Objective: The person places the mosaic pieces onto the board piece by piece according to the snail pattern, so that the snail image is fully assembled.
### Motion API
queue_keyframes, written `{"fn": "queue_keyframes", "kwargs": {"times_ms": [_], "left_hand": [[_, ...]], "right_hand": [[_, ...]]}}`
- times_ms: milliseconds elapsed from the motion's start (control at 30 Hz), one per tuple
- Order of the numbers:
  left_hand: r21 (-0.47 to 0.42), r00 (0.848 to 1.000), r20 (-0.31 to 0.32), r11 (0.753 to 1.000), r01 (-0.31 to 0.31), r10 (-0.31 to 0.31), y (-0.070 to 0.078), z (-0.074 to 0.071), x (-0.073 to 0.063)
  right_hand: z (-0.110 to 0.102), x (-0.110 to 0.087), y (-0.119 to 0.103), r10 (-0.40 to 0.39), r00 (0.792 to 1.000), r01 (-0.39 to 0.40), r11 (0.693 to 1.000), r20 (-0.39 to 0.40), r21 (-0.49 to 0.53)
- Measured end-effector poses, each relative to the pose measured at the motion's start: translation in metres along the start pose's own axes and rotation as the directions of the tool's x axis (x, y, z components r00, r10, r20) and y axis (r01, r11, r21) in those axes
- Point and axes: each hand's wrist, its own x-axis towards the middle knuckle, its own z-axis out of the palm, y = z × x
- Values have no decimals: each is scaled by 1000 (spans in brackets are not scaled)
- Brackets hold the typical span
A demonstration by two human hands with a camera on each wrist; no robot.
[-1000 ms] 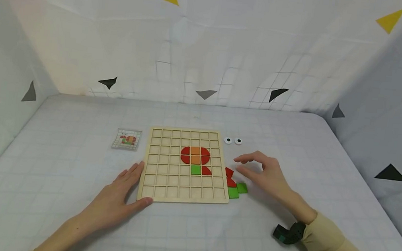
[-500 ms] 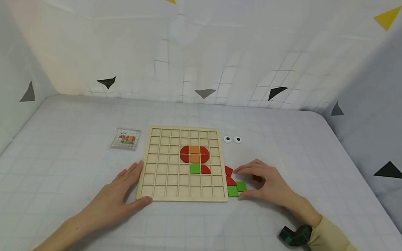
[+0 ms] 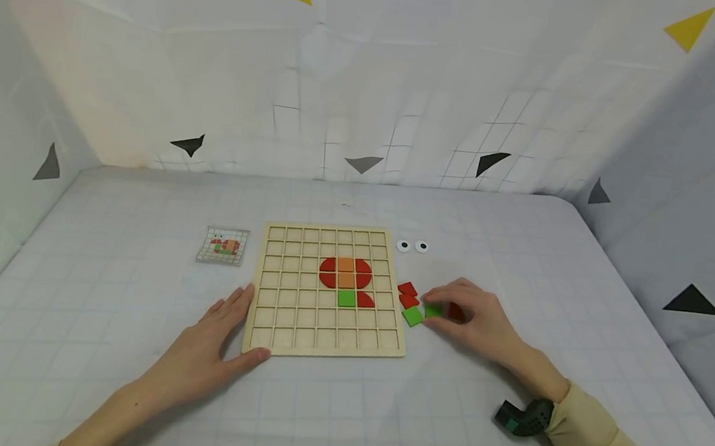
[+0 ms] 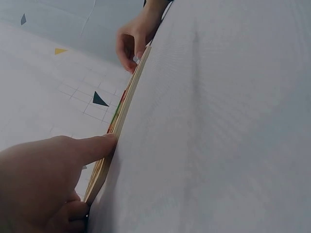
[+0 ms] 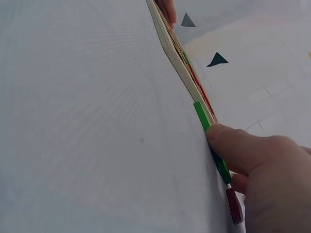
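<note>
A wooden grid board (image 3: 296, 318) lies flat, with red quarter-round tiles (image 3: 362, 266), orange square tiles (image 3: 345, 272) and a green square tile (image 3: 346, 298) set in its cells. Along its left edge rests my left hand (image 3: 202, 355), fingers extended, the thumb at the near corner. Right of the board, my right hand (image 3: 477, 321) has thumb and index finger around a loose green square tile (image 3: 432, 310); in the right wrist view the thumb touches a green tile (image 5: 222, 167). Beside it lie another green tile (image 3: 412, 316) and red tiles (image 3: 408, 301). A red tile (image 3: 456, 312) shows under the palm.
Two googly-eye discs (image 3: 421, 246) lie beyond the board's right corner. A small picture card (image 3: 222, 246) of a coloured grid pattern is left of the board. White cloth walls (image 3: 370, 95) stand behind and at both sides of the table.
My right hand came down on the loose tiles and pushed them together, moving the green ones away from me along the board's right edge. The left hand stayed in place.
</note>
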Motion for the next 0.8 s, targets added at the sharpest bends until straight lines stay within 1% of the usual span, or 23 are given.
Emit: {"fn": "queue_keyframes", "kwargs": {"times_ms": [100,200,300,400,500,633,800], "left_hand": [[0,1000,0,1000,-2,2,0,0,0],[0,1000,-2,1000,-4,4,0,0,0],[1,1000,-2,1000,-3,3,-1,0,0],[-1,1000,4,1000,1,-1,-1,0,0],[-2,1000,7,1000,5,-5,-1,0,0],[0,1000,7,1000,4,-4,-1,0,1],[3,1000,9,1000,4,-4,-2,1,1]], "right_hand": [[-1,1,2,2,1000,-3,1000,-25,-24],[-2,1,4,25,998,-29,997,-58,-66],[-2,1,7,65,992,-77,991,-108,-106],[-2,0,9,111,981,-135,980,-161,-146],[-2,-1,10,151,968,-184,971,-201,-155],[-3,-1,10,183,959,-218,965,-216,-148],[-3,-2,10,199,955,-234,962,-220,-142]]}}
